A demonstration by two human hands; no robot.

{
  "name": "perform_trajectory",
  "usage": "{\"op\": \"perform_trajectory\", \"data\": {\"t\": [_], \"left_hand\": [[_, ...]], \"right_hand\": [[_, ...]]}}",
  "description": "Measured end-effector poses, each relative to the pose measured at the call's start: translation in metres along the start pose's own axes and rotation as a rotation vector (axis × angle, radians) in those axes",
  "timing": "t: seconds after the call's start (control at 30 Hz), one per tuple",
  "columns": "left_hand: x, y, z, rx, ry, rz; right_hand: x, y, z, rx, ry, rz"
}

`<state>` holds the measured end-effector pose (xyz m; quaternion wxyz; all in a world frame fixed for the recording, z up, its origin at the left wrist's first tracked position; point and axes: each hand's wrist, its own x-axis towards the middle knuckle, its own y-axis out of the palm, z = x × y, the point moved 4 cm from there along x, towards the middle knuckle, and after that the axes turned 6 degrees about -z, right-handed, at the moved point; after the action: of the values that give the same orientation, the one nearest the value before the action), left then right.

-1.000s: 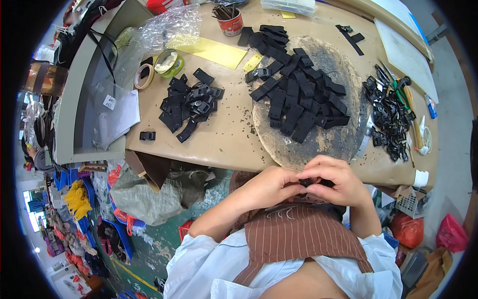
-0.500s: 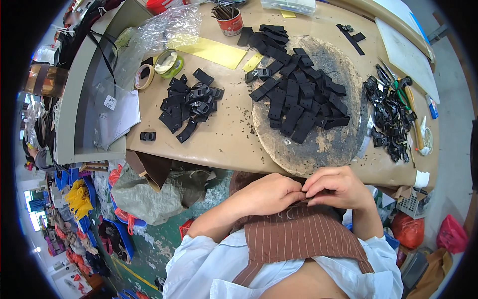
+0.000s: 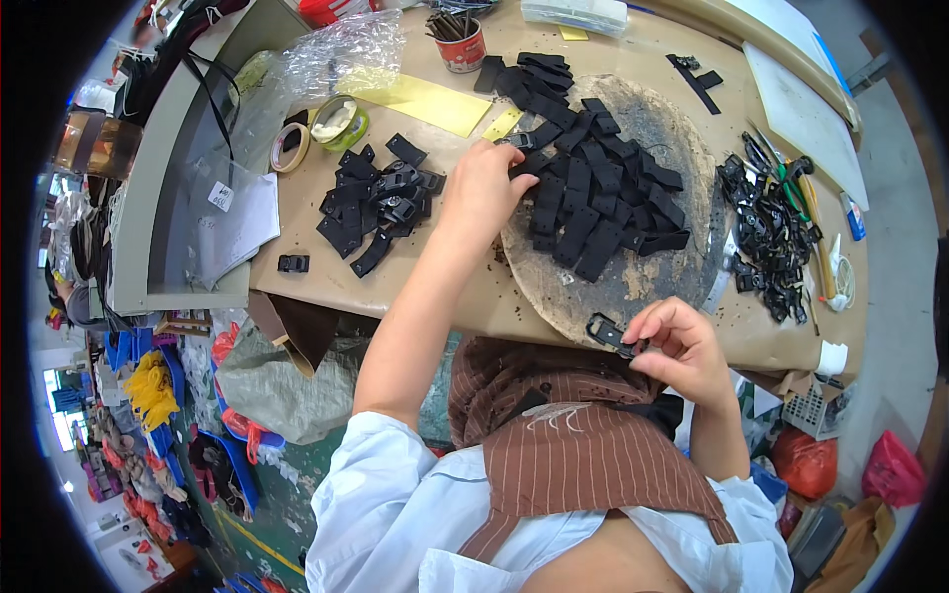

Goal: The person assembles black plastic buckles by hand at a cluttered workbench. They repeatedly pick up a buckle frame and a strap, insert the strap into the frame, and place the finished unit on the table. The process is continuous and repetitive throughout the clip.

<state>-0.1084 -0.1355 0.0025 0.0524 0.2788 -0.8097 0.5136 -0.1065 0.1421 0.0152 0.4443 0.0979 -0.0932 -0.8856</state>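
Note:
My left hand reaches to the left edge of the strap pile, its fingers closed around a black webbing strap with a buckle. Just beyond lies a heap of short black webbing straps on a round, worn board. Close to the table's front edge, my right hand pinches a black plastic buckle between thumb and fingers. Left of the board is a smaller pile of straps with buckles. One loose buckle rests apart from it.
Many black metal or plastic parts are heaped at the right with pliers. Tape rolls, yellow strips and a red can of rods stand farther back. Tiny dark bits are scattered on the table.
My hands were together at the table's front edge. The left has moved up and away to the buckled strap; the right stays near the edge, with a buckle now visible in it.

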Motion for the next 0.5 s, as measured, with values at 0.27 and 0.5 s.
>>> {"op": "perform_trajectory", "data": {"t": [0.27,0.5], "left_hand": [[-0.055,-0.002,-0.035,-1.071,-0.498,0.101],[-0.103,-0.010,-0.091,-1.214,-0.507,0.377]], "right_hand": [[0.000,-0.002,0.015,-0.228,-0.272,-0.037],[0.016,0.013,0.026,-0.159,-0.496,-0.099]]}}
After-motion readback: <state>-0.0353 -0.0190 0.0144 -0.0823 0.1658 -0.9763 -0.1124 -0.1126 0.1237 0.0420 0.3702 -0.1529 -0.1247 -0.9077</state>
